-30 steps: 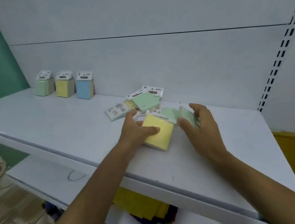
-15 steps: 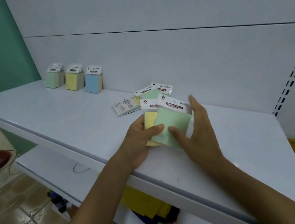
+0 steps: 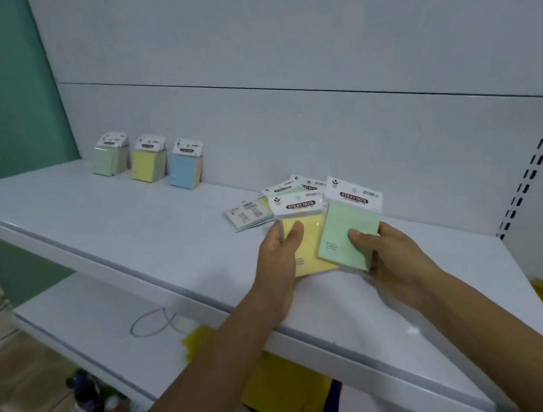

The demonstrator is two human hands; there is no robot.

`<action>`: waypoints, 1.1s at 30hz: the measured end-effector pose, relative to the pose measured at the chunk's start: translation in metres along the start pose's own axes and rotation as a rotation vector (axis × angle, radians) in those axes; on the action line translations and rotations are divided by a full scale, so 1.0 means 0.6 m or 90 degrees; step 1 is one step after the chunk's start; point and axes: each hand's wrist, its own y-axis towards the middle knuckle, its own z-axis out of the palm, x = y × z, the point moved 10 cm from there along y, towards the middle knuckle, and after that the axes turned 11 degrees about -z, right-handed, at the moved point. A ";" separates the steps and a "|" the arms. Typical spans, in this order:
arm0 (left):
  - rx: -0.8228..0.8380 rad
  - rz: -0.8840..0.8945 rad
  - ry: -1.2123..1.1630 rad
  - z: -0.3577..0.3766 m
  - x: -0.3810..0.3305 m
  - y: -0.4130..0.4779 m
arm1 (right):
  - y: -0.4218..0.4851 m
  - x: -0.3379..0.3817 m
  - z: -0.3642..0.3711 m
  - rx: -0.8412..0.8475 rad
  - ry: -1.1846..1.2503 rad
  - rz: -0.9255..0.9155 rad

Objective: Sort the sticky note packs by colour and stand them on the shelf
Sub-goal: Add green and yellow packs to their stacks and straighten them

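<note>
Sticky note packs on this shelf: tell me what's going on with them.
A person is sorting them by colour. The left hand grips a yellow pack and the right hand grips a green pack, both held up side by side with their labels on top. At the back left of the white shelf stand a green stack, a yellow stack and a blue stack. A few loose packs lie flat behind the hands, unsorted.

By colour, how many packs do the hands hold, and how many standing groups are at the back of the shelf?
Yellow pack, in left hand: 1
Green pack, in right hand: 1
Green standing group: 1
Yellow standing group: 1
Blue standing group: 1
Total: 2 held, 3 standing
</note>
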 end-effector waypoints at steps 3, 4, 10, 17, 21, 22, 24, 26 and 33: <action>-0.023 0.014 0.039 -0.057 -0.042 -0.016 | 0.001 0.003 0.079 0.031 0.001 -0.015; -0.033 0.018 0.051 -0.086 -0.063 -0.024 | 0.001 -0.003 0.113 0.037 0.006 -0.015; -0.106 0.071 0.095 -0.308 -0.208 -0.111 | -0.009 -0.064 0.395 0.132 0.070 0.028; -0.237 0.088 0.038 -0.593 -0.310 -0.253 | -0.042 -0.144 0.696 0.207 0.101 0.045; -0.296 0.110 0.032 -0.702 -0.352 -0.324 | -0.074 -0.184 0.823 0.255 0.102 0.050; -0.304 0.111 0.031 -0.722 -0.359 -0.335 | -0.082 -0.192 0.845 0.264 0.092 0.051; -0.314 0.103 0.023 -0.759 -0.367 -0.345 | -0.091 -0.206 0.879 0.281 0.074 0.050; -0.311 0.093 0.015 -0.790 -0.370 -0.343 | -0.092 -0.218 0.904 0.308 0.041 0.044; -0.282 0.112 0.058 -0.852 -0.387 -0.301 | -0.046 -0.226 0.985 0.365 -0.087 -0.067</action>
